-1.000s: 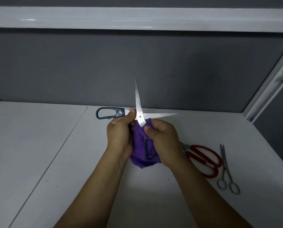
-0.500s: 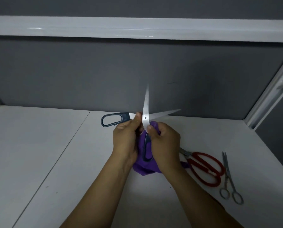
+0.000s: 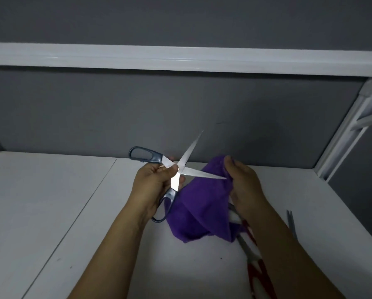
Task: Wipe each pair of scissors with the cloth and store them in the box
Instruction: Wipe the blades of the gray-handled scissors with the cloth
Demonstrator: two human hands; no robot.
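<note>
My left hand (image 3: 157,180) grips the blue-handled scissors (image 3: 178,169) near their pivot, above the white table. Their blades are spread wide: one points up and right, the other points right toward the purple cloth (image 3: 202,203). One blue handle sticks out to the upper left, the other hangs below my palm. My right hand (image 3: 243,182) holds the cloth bunched up, at the tip of the right-pointing blade. The cloth hangs down from that hand. No box is in view.
Red-handled scissors (image 3: 258,268) lie on the table (image 3: 51,212) under my right forearm, partly hidden. A small metal pair of scissors (image 3: 292,225) lies further right, mostly covered by the arm. A grey wall and white shelf rail stand behind.
My right hand has slid the cloth out to the right along one blade, away from the pivot. The scissors have tilted, and the camera has tipped down.
</note>
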